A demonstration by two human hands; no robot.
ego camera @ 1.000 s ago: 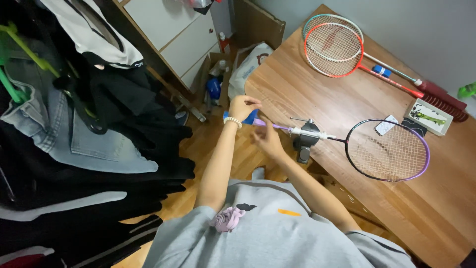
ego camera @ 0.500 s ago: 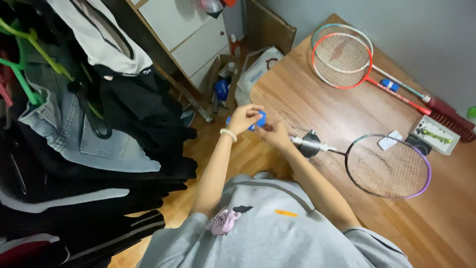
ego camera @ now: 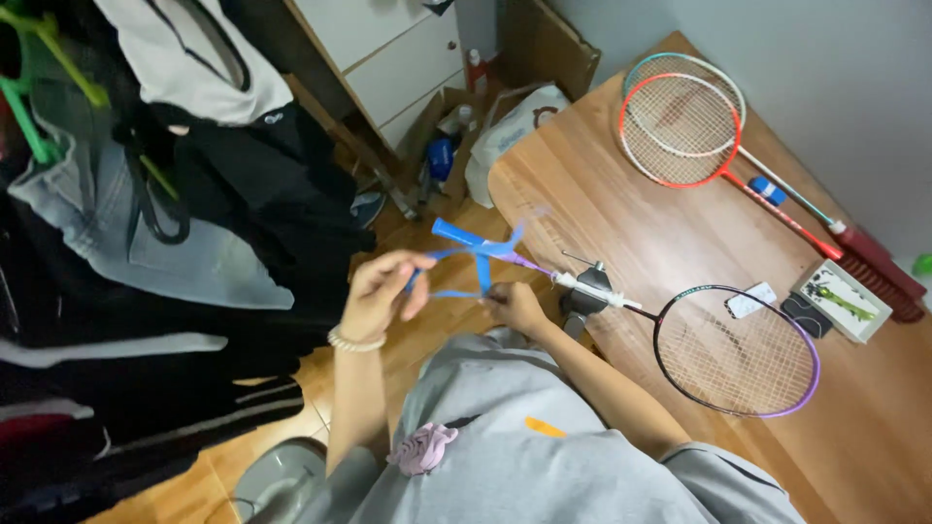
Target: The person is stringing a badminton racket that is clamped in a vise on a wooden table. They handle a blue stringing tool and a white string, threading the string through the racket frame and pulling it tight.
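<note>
Off the bench's near-left edge, left hand (ego camera: 381, 291) fingers pinch thin blue grip tape (ego camera: 478, 254), right hand (ego camera: 515, 307) clamps purple-framed racket's (ego camera: 738, 349) handle, pointing left.

The person is wearing a grey short-sleeved shirt (ego camera: 544, 466); a small orange mark (ego camera: 546, 427) is showing on its chest, right of centre; a bunched pinkish-purple patch (ego camera: 422, 448) is sitting on the shirt's left side; both forearms are showing bare below the sleeves; a pale beaded bracelet (ego camera: 351, 342) is circling the wrist of the left hand (ego camera: 383, 291); the right hand (ego camera: 516, 308) is wearing nothing.
</note>
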